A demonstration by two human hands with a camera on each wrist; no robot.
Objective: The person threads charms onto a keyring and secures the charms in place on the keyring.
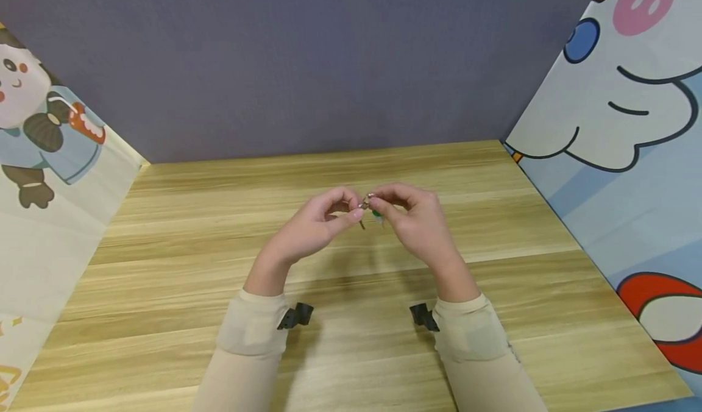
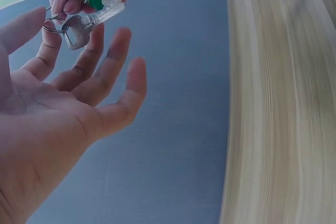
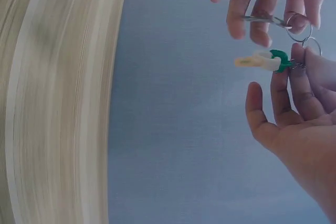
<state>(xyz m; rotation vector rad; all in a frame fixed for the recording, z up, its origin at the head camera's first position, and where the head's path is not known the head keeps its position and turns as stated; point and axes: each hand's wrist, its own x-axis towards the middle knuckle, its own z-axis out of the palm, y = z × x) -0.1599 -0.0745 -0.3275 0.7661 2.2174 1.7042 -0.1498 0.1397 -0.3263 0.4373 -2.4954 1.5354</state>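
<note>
Above the table, both hands meet over a small key ring set. My left hand (image 1: pixel 309 229) pinches a metal key ring (image 3: pixel 300 39) between thumb and index finger, its other fingers spread loosely. From that ring hangs a silver key (image 2: pixel 79 32). My right hand (image 1: pixel 419 220) pinches the ring of a keychain charm (image 3: pixel 273 61) between thumb and forefinger. The charm is green, white and pale yellow, on a short chain. In the right wrist view the two rings touch or overlap; whether they are linked I cannot tell.
A wood-grain table (image 1: pixel 351 351) lies below the hands. Behind it rises a grey-blue panel (image 1: pixel 329 64). Cartoon-printed panels stand at the left (image 1: pixel 71 217) and right (image 1: pixel 603 217) edges. Black wrist mounts (image 1: pixel 296 316) sit on the cream sleeves (image 1: pixel 252 333).
</note>
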